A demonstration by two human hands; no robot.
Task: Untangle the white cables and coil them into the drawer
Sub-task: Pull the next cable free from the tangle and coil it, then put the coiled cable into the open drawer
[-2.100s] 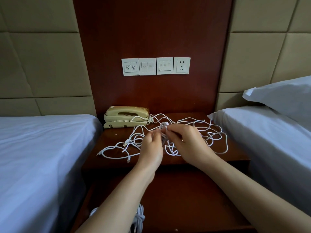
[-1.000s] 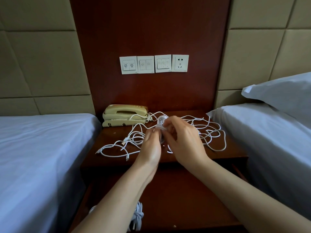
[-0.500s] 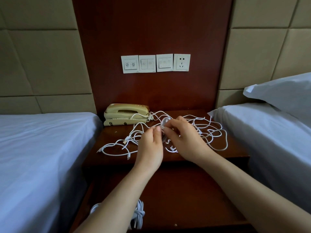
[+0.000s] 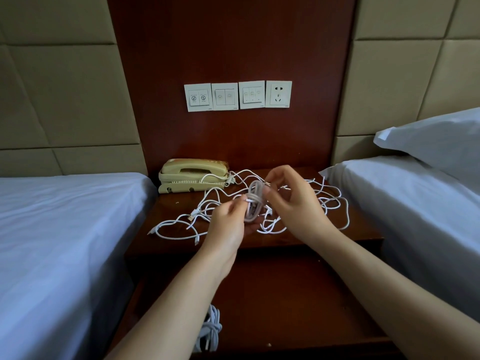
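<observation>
My left hand [image 4: 228, 224] pinches a small coil [image 4: 253, 201] of white cable at its middle, thumb and fingertips curled round it, palm turned partly up beneath it. My right hand [image 4: 293, 201] pinches the coil's upper end between thumb and forefinger, the other fingers curled and fanned out.

Half a second ago the two hands were pressed together and the right fingers covered most of the coil. Now the right hand sits higher and further right in the frame, and the coil shows plainly between the hands.

The coil is held just above the desk [image 4: 179, 245], at the centre of the frame. Its long axis runs nearly upright, the top leaning slightly to the right. The loose cables [image 4: 335, 203] still sprawl over the desk behind and beside the hands, reaching the telephone [image 4: 193, 175] at centre left. A finished bundle [image 4: 210, 331] lies in the open drawer [image 4: 285, 302] at the bottom of the frame.
</observation>
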